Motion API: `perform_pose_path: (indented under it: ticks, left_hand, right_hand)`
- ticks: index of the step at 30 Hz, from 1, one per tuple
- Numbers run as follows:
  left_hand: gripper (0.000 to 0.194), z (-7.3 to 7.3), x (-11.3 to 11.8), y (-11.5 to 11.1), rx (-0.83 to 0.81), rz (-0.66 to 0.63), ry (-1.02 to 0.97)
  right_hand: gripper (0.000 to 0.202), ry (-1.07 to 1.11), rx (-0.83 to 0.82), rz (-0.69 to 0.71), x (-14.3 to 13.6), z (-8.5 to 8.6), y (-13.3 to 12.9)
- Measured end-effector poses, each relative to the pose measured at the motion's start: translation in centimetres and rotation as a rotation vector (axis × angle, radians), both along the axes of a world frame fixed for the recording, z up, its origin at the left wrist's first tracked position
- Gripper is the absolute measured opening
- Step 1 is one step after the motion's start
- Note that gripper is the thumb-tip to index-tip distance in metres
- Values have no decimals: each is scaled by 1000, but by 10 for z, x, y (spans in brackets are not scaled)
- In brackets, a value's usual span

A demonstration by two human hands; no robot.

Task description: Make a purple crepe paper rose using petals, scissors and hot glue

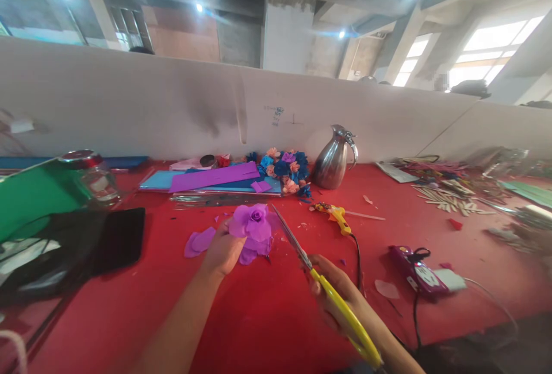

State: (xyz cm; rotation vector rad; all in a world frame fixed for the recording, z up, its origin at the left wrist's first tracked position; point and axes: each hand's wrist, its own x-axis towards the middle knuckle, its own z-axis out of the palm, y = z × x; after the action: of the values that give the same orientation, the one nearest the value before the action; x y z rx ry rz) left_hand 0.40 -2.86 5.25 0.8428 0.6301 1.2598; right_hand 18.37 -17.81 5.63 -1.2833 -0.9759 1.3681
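My left hand (224, 247) is closed round the base of a purple paper flower (252, 221), whose layered petals face up and hide my fingertips. In my right hand (330, 285) is a pair of scissors (340, 305) with yellow handles, its metal blades pointing up and left towards the flower. The blades look closed together, apart from the petals. Loose purple paper petals (200, 241) lie on the red table just left of my left hand, and more purple petals show beneath the flower.
A yellow glue gun (338, 216) lies beyond the scissors, its black cord trailing forward. A purple power strip (418, 273) sits to the right. Behind stand a steel jug (334, 158), several paper flowers (284, 167) and purple paper sheets (215, 177). A glass jar (97, 178) and black tablet (118, 239) are left.
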Motion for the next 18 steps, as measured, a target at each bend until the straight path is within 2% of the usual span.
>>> perform_pose_path:
  ticks: [5, 10, 14, 18]
  left_hand:
    - [23, -2, -1, 0, 21, -51, 20]
    - [23, 6, -1, -4, 21, -107, 48]
    - [23, 10, 0, -7, 24, -122, 64]
    - [27, 8, 0, -5, 36, -113, 62]
  right_hand:
    - [54, 2, -20, 16, 10, -1, 0]
    - [50, -55, -22, 112, 26, 7, -1]
    - [55, -102, -18, 143, 36, 7, -3]
    - [58, -165, 12, 172, 43, 5, -1]
